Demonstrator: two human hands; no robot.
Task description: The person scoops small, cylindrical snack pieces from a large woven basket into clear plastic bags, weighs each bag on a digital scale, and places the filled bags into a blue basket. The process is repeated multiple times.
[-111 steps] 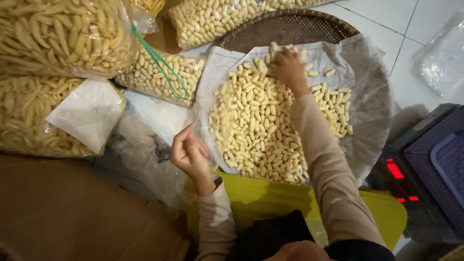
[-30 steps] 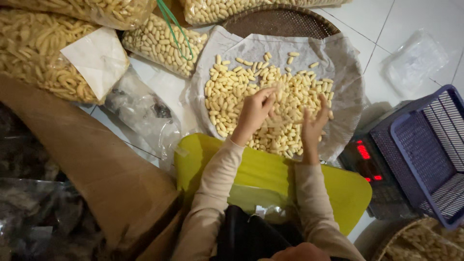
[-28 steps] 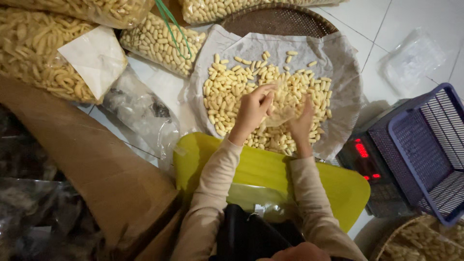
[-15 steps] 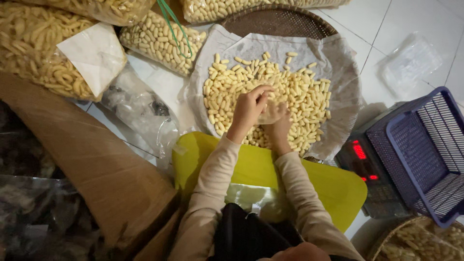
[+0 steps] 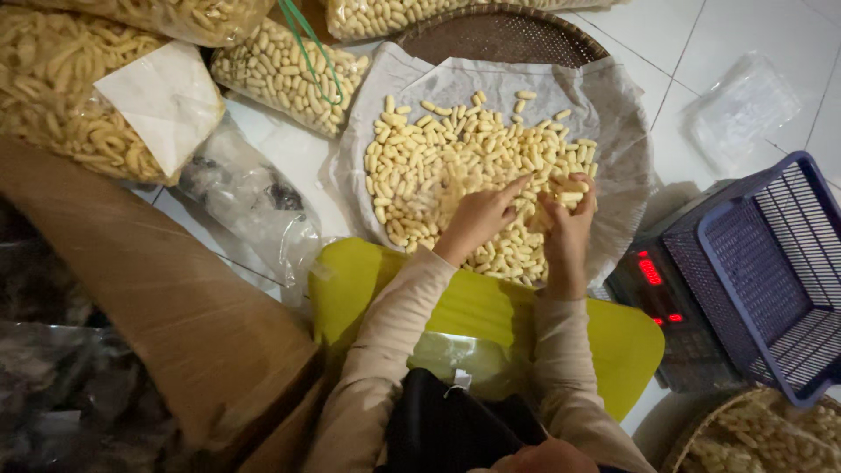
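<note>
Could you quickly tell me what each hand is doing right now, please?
Left hand: open, fingers resting on the snack pieces.
Right hand: closed on a handful of them.

Snack bags crowd left; blue basket blocks right.

Pale, finger-shaped puffed snacks — heaped loose on a grey plastic sheet over a woven tray.

Snack bags: clear plastic, pale yellow contents, top-left corner of floor.
Paper label: white sheet on left bag.
Scale display: red digits, dark housing, right side.
</note>
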